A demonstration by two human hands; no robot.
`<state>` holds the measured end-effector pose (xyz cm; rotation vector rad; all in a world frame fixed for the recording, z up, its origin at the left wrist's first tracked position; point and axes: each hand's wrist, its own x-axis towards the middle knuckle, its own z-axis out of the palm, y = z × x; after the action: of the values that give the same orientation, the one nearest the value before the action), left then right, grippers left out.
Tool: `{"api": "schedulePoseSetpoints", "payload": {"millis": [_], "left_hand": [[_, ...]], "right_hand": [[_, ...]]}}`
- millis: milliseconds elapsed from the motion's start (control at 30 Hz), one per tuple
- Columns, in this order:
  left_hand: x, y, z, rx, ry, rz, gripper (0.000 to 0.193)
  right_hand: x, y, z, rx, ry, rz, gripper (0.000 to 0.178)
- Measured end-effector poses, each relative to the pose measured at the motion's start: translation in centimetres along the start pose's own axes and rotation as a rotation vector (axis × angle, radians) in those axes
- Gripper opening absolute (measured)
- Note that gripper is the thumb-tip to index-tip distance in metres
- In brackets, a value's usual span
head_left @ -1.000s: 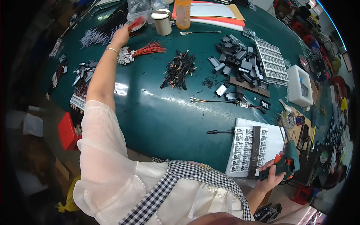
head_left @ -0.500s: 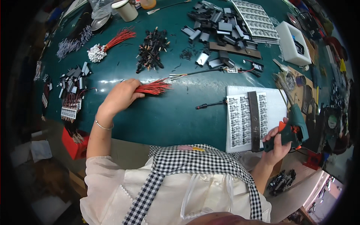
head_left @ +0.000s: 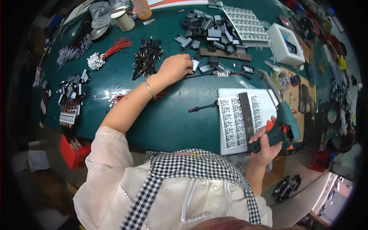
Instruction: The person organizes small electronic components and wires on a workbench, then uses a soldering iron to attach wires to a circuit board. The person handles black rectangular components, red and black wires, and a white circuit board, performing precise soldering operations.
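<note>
My left hand (head_left: 174,69) reaches over the green table, fingers curled down beside a small grey-black housing (head_left: 196,63). What its fingertips hold, if anything, is hidden. A thin black cable (head_left: 201,75) runs from near that hand to a small circuit board (head_left: 222,73). Beneath my left forearm lies a bundle of red wires (head_left: 117,99), partly covered. My right hand (head_left: 267,150) is wrapped round the handle of a green hot glue gun (head_left: 288,119). Its nozzle points away over a white foam pad (head_left: 270,102), which carries a circuit board sheet (head_left: 231,122) and a dark bar (head_left: 244,115).
A pile of grey-black housings (head_left: 214,32) and stacked board sheets (head_left: 247,27) lie at the back. Black connectors (head_left: 145,61) and white-tipped red wires (head_left: 115,48) sit farther left. A white foam box (head_left: 286,46) stands at the right back.
My left hand has left the red wire bundle and moved right and away, toward the housings. The glue gun stays in my right hand. The whole view has shifted slightly.
</note>
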<state>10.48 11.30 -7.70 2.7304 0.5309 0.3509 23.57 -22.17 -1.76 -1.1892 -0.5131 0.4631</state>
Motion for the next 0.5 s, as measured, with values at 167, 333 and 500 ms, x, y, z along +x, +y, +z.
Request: {"api": "schedulePoseSetpoints", "payload": {"millis": [167, 333, 500], "left_hand": [[-1.1, 4.4, -0.2, -0.448, 0.288, -0.093, 0.014], [-3.1, 13.4, -1.1, -0.99, 0.091, -0.27, 0.015], [-5.9, 16.1, 0.0, -1.286, -0.026, -0.368, 0.016]], "right_hand": [[-0.5, 2.8, -1.3, -0.296, -0.008, -0.202, 0.068], [-0.1, 3.4, 3.3, -0.585, -0.087, -0.142, 0.065], [0.1, 4.3, 5.8, -0.604, -0.208, -0.252, 0.056]]}}
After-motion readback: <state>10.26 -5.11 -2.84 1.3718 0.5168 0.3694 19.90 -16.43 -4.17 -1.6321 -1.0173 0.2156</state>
